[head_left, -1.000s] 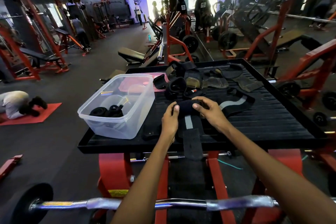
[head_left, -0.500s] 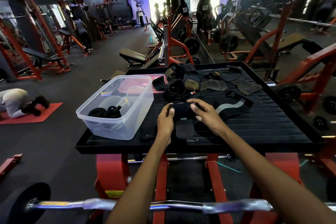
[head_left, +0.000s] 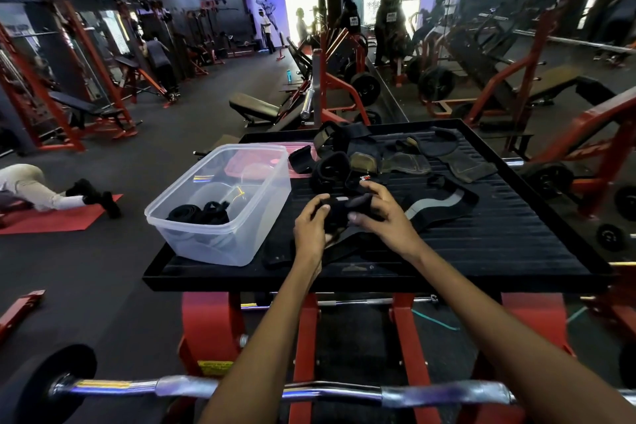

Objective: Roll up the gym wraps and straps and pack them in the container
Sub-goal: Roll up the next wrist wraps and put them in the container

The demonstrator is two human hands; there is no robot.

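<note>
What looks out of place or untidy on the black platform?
The unrolled wraps lie in a loose, tangled heap behind both hands. The container's pink lid lies off, behind the clear container.

Black ribbed surface with raised rim, on red frame. On it: clear plastic container at left; pink lid behind it; heap of loose black and tan wraps at far side; grey-striped black wrap right of centre.

You have a black wrap, mostly rolled, near the bench's front edge; the clear container at its left edge holds rolled black straps.
</note>
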